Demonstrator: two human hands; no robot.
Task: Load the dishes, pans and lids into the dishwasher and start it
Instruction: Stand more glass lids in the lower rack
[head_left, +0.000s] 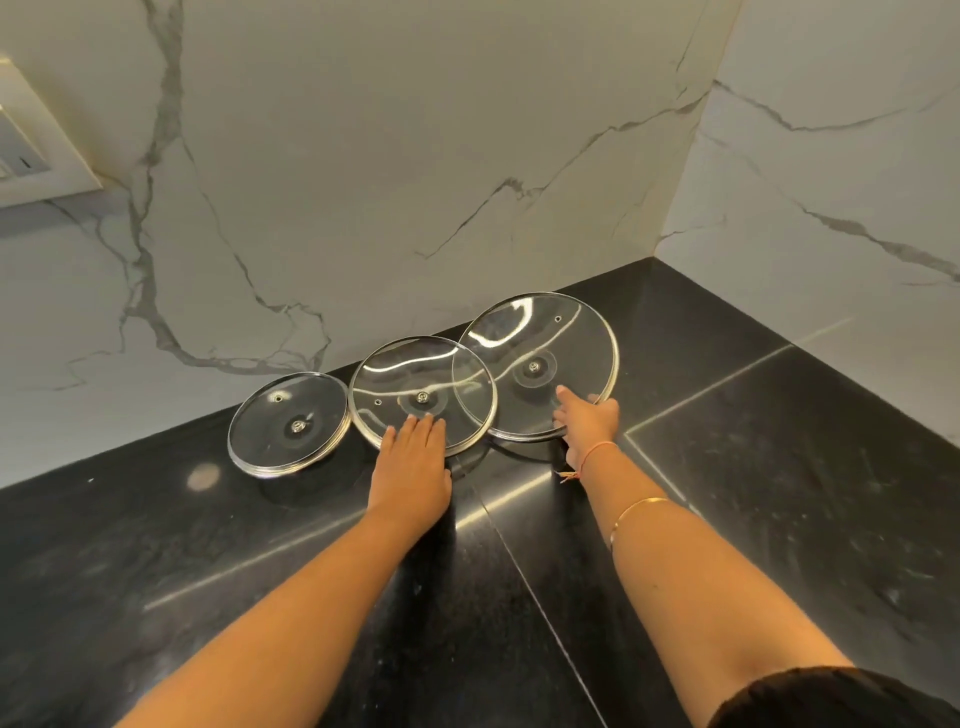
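Presently middle lid (410, 382) is pressed by flat left hand (413, 449), large lid (540, 343) gripped at rim by right hand (588, 422); overlapping glass could be knocked and chipped.

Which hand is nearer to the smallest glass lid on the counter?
Left. The left hand lies flat on the middle lid, just right of the smallest lid; the right hand grips the rim of the largest lid, farther right.

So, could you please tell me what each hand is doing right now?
Left hand: open, straight fingers resting on the middle lid.
Right hand: gripping the rim of the large lid.
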